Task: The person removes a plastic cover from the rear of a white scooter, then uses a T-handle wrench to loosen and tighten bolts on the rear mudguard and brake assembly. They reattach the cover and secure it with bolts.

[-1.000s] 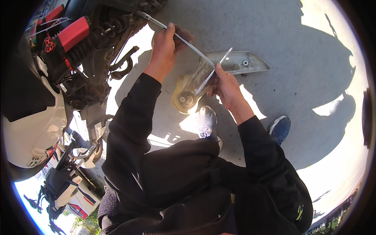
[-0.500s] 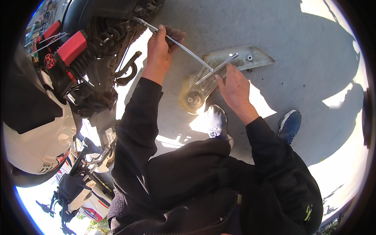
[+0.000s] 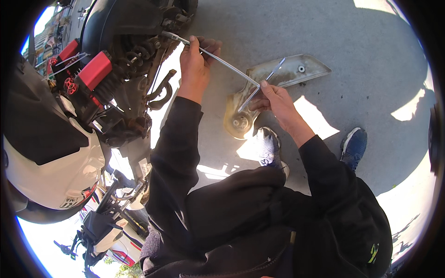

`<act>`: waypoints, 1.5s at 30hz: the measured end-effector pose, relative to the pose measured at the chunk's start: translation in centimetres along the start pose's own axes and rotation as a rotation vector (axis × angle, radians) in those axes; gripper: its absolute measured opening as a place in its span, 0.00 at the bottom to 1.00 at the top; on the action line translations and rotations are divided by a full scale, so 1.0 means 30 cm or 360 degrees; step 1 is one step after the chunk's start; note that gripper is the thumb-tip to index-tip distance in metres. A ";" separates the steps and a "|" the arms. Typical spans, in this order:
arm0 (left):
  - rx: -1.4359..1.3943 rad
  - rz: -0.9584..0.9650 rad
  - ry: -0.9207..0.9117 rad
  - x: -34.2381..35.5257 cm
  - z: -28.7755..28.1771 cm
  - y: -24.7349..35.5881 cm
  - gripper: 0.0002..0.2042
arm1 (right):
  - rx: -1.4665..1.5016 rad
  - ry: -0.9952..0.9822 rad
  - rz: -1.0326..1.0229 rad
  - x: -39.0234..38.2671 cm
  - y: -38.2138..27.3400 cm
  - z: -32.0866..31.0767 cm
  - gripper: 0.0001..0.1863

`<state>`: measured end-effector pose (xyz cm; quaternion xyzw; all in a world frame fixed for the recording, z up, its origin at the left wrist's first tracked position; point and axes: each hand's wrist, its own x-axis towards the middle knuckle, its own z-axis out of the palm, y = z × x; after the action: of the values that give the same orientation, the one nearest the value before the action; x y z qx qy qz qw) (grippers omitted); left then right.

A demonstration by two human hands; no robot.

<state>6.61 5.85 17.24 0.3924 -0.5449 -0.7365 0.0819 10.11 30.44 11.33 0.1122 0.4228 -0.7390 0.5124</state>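
Observation:
A long silvery T-handle socket wrench [image 3: 230, 67] spans the space between my two hands. Near its socket end, my left hand [image 3: 197, 62] grips the shaft between thumb and curled fingers. That socket end meets the dark mechanical parts [image 3: 178, 18] of the motorcycle at upper left; whether it sits on a bolt I cannot tell. My right hand [image 3: 278, 103] is closed at the crossbar, its thumb at the joint with the shaft. Beneath the crossbar, a dirty, pale, elongated cover [image 3: 308, 69] lies on the concrete.
The motorcycle's white bodywork [image 3: 55, 171], red-capped shock [image 3: 95, 70] and black tyre [image 3: 113, 18] fill the left side. Below it, another motorcycle [image 3: 106, 231] shows. My shoes [image 3: 354, 149] stand on the grey concrete floor [image 3: 371, 78], near patches of sunlight.
My right hand has turned the crossbar and closed on it, with its thumb now at the joint. The view has shifted, so everything sits slightly more to the right and lower.

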 end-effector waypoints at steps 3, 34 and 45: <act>-0.0024 -0.0001 0.0044 0.017 0.024 0.009 0.15 | 0.0327 0.0022 0.0441 0.020 -0.024 -0.015 0.23; -0.0036 0.0081 0.0111 0.063 -0.001 0.054 0.15 | 0.0211 -0.0049 0.0316 0.005 -0.036 -0.010 0.20; -0.0050 0.0080 0.0153 0.094 -0.002 0.053 0.15 | 0.0215 0.0172 0.0189 -0.024 -0.046 0.039 0.24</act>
<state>4.24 3.63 17.24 0.4122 -0.5384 -0.7229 0.1327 9.58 30.20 13.18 0.2112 0.3916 -0.7270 0.5229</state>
